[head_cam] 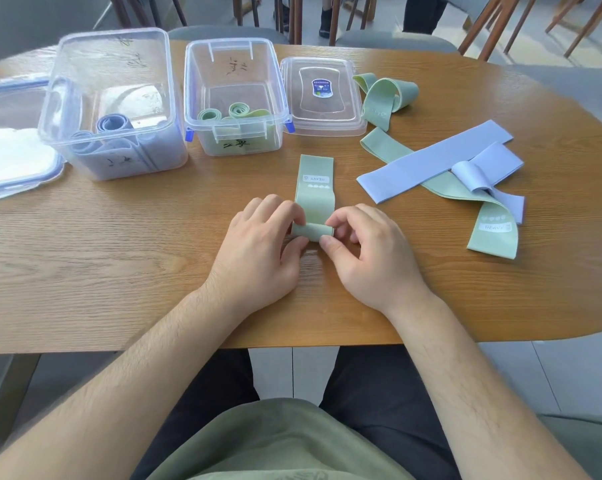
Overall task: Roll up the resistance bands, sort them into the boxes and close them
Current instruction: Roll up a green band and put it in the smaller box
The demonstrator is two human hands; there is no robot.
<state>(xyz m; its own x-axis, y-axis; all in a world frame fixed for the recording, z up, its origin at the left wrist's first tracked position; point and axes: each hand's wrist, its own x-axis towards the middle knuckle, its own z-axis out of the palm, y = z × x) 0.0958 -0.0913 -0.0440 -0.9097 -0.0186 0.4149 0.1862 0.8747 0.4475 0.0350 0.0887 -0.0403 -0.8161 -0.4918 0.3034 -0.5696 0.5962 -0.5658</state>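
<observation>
Pinching the rolled near end of a sage-green flat fabric resistance band [314, 188], the left hand [258, 247] and right hand [365, 254] grip it from either side with curled fingers and thumbs. The band lies mid-way across the wooden counter [119, 254], its long axis running from near edge to far edge. Its flat end points at a clear plastic box [195, 91] holding green rolls. A second clear box [67, 98] with lilac rolls stands towards the far left corner. Loose green and lilac bands [431, 161] lie crossed near the right edge.

Dining room: wooden table [119, 258], chairs [493, 26]
</observation>
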